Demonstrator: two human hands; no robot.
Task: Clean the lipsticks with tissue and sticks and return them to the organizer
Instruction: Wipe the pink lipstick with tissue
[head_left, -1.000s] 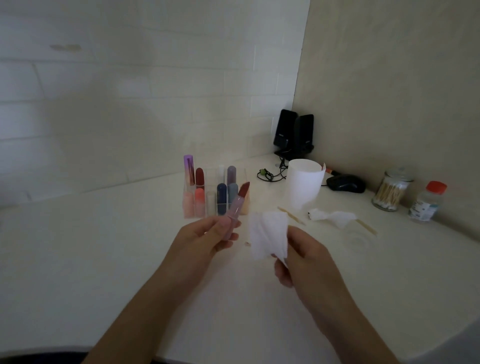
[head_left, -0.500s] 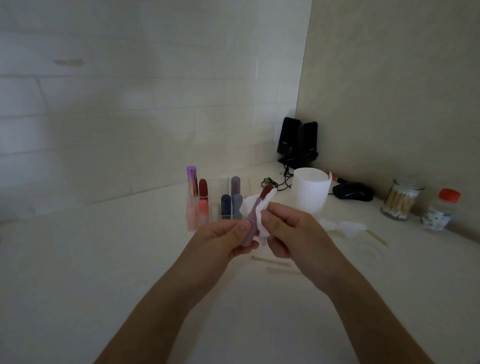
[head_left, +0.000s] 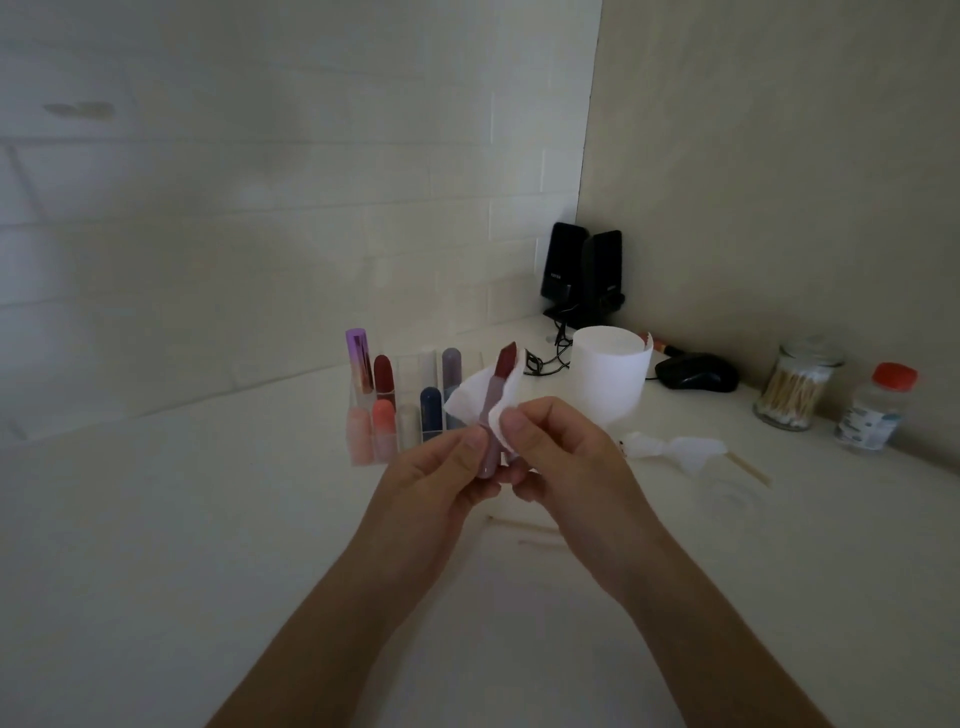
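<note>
My left hand (head_left: 436, 478) grips the mauve base of an open lipstick (head_left: 493, 405), its dark red tip pointing up. My right hand (head_left: 561, 457) pinches a white tissue (head_left: 467, 397) against the lipstick's stem, and the tissue wraps behind the stick. Just behind my hands stands the clear organizer (head_left: 410, 431) with several lipsticks in it: purple, red, pink, coral, navy and grey. Two thin wooden sticks (head_left: 524, 530) lie on the table under my right wrist.
A white cup (head_left: 610, 374) stands right of the organizer. A crumpled used tissue (head_left: 675, 449) and another stick (head_left: 750, 470) lie further right. A jar of cotton swabs (head_left: 797, 389), a red-capped bottle (head_left: 878, 410), a black mouse (head_left: 696, 371) and speakers (head_left: 582, 275) line the right wall.
A second ago my hands were apart, the tissue held to the right of the lipstick. They came together, and the tissue now wraps the lipstick's stem, with both raised slightly.
</note>
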